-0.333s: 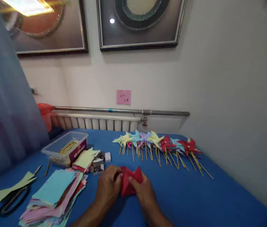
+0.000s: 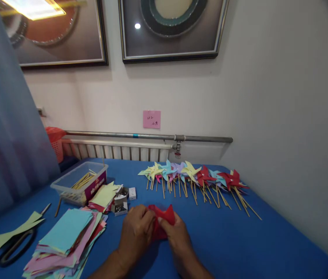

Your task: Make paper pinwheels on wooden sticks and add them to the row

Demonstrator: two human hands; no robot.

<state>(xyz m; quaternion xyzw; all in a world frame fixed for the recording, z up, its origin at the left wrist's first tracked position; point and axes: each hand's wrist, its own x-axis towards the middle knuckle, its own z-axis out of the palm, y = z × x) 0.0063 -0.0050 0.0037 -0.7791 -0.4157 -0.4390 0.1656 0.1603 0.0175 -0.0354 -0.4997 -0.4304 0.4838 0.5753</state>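
Note:
A piece of red paper [image 2: 166, 215], bent up into points, is held between my two hands above the blue table. My left hand [image 2: 138, 228] is closed on the paper's left side, its fingers curled over and partly hiding it. On the right side my right hand [image 2: 178, 234] pinches the paper, with the thumb lying across its front. Just beyond my left hand stand small open boxes of metal pins [image 2: 120, 206]. To the left lies a thick stack of coloured paper sheets [image 2: 68, 230].
Finished paper pinwheels [image 2: 191, 170] on sticks lie in a row at the back. A clear plastic box [image 2: 79, 186] holds thin sticks. Cut yellow papers [image 2: 105, 194] sit beside it. Black-handled scissors [image 2: 18, 246] lie far left. A wall [image 2: 292, 155] borders the right side.
My left hand has rolled slightly over and shifted right, covering more of the red paper's left side. The right hand stays nearly in place.

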